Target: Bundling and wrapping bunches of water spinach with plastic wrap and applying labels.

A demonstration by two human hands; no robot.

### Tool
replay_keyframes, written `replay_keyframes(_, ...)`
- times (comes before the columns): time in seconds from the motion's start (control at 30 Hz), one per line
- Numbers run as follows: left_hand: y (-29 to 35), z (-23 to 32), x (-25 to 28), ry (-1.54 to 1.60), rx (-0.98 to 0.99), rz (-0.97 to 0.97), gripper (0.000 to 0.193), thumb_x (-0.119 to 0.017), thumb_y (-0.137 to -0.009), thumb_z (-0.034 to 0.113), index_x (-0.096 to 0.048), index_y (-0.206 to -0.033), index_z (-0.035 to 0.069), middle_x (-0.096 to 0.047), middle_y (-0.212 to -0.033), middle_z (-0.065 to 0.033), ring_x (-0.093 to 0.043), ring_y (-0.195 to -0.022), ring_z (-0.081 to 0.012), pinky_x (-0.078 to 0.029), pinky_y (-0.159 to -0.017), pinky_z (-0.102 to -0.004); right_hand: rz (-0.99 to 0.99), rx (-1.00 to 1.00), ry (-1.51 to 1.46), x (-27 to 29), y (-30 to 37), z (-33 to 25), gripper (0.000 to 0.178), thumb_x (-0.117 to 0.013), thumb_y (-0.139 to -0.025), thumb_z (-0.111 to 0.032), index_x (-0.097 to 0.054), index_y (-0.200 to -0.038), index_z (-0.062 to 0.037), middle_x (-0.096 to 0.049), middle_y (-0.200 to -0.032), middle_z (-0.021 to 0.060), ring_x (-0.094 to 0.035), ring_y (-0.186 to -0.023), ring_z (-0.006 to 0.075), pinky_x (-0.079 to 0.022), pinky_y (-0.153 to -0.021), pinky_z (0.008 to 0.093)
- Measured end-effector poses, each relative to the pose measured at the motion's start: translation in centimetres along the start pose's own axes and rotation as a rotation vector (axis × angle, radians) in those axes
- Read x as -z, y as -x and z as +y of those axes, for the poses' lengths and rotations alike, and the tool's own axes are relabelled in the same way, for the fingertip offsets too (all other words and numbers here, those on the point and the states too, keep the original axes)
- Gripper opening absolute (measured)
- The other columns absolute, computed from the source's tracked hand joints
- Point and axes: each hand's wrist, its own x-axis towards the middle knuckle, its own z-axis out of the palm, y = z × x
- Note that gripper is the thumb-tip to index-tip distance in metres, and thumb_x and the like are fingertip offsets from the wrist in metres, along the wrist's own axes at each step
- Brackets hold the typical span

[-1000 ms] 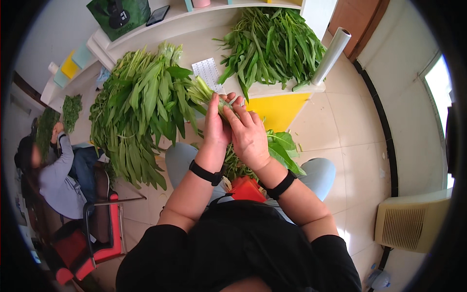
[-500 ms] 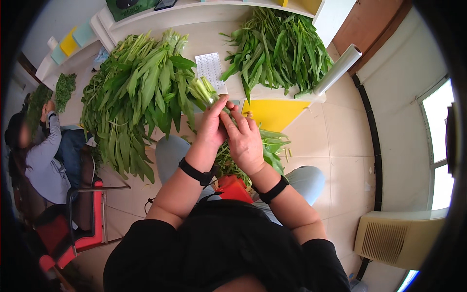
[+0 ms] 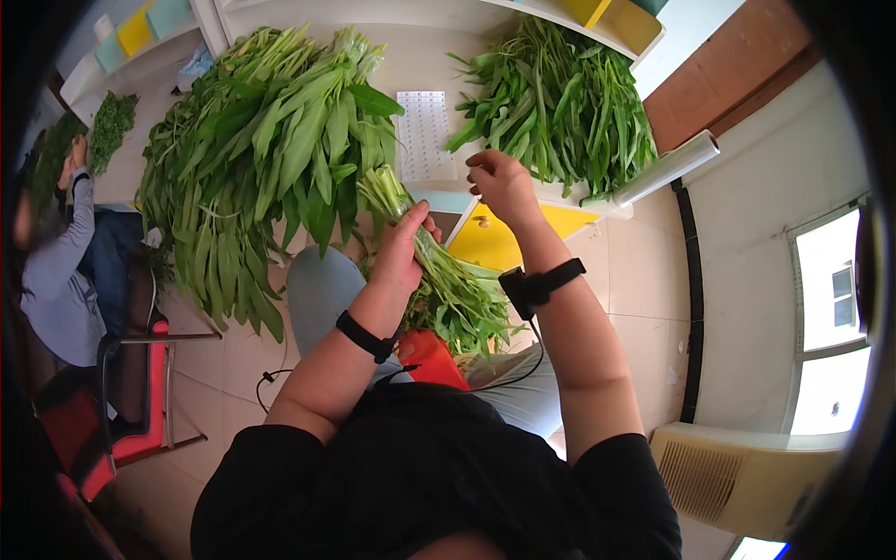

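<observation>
My left hand (image 3: 403, 250) is closed around a bunch of water spinach (image 3: 457, 285). Its pale cut stems point up and away past the thumb, and its leaves trail down to the right over my lap. Apart from the bunch, my right hand (image 3: 504, 187) hovers over the desk's front edge with fingers curled in; whatever may be between the fingertips is hidden. Just beyond that hand, a white sheet of small printed labels (image 3: 425, 135) lies flat on the desk. To its left rises a large heap of water spinach (image 3: 271, 159).
Another leafy pile (image 3: 569, 112) covers the desk's right end, beside a roll of clear film (image 3: 667, 170). Below is a yellow cabinet door (image 3: 485, 238). A red object (image 3: 431, 359) sits between my knees. At far left, a person (image 3: 65, 261) handles greens near a red chair (image 3: 121, 420).
My right hand has let go of the bunch and moved up and right toward the label sheet. My left hand keeps its hold. The whole view has shifted slightly.
</observation>
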Motion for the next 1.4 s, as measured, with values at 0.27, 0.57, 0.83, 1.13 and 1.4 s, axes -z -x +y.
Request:
replay_keyframes(0.27,-0.5,0.9,1.4,-0.102,-0.135,0.092,0.016,-0.065,-0.081,0.015,-0.056,-0.09,0.005,-0.061,-0.082,-0.0055,-0.058,-0.075,-0.014,-0.048,-0.07,-0.0279,0.092,0.432,0.486,-3.5,-0.1,0.6,0.033,-0.074,-0.065,-0.014,-0.059,-0.094,-0.0072,-0.057,-0.098,0.0122,-0.054,-0.091,0.0323,-0.046,-0.079,0.0388)
replay_keyframes(0.57,-0.5,1.1,0.0,-0.135,-0.152,-0.019,0.014,-0.064,-0.082,0.013,-0.055,-0.09,0.006,-0.065,-0.093,-0.0095,-0.06,-0.079,-0.0152,-0.047,-0.073,-0.0294,-0.032,0.431,0.491,-2.7,-2.1,0.8,0.026,-0.074,-0.065,-0.02,-0.065,-0.087,-0.0075,-0.061,-0.088,0.0108,-0.058,-0.085,0.031,-0.048,-0.076,0.0392)
replay_keyframes(0.83,-1.0,1.5,0.1,-0.186,-0.163,-0.018,0.014,-0.064,-0.082,0.015,-0.056,-0.09,0.007,-0.065,-0.098,-0.0093,-0.06,-0.08,-0.0153,-0.045,-0.075,-0.0296,-0.111,0.569,0.723,-2.3,-2.5,0.3,0.013,-0.068,-0.074,-0.017,-0.068,-0.084,-0.009,-0.062,-0.085,0.0069,-0.06,-0.08,0.0268,-0.05,-0.071,0.0363)
replay_keyframes(1.13,-1.5,2.1,0.7,-0.229,-0.312,0.044,0.016,-0.064,-0.082,0.012,-0.057,-0.093,0.003,-0.062,-0.093,-0.0055,-0.059,-0.081,-0.0128,-0.048,-0.074,-0.0286,-0.077,0.647,0.616,-2.2,-0.6,0.6,0.023,-0.068,-0.075,-0.016,-0.063,-0.096,-0.0062,-0.061,-0.098,0.0083,-0.057,-0.091,0.0278,-0.049,-0.078,0.0359)
replay_keyframes(1.4,-2.8,4.2,-0.2,-0.936,-0.56,-0.199,0.04,-0.064,-0.077,0.013,-0.052,-0.112,0.0,-0.05,-0.125,-0.0188,-0.052,-0.112,-0.0322,-0.041,-0.093,-0.0354,-0.014,0.614,0.664,-3.5,1.0,1.3,0.038,-0.068,-0.072,-0.014,-0.056,-0.106,-0.0032,-0.057,-0.111,0.0107,-0.054,-0.101,0.0298,-0.046,-0.085,0.0368)
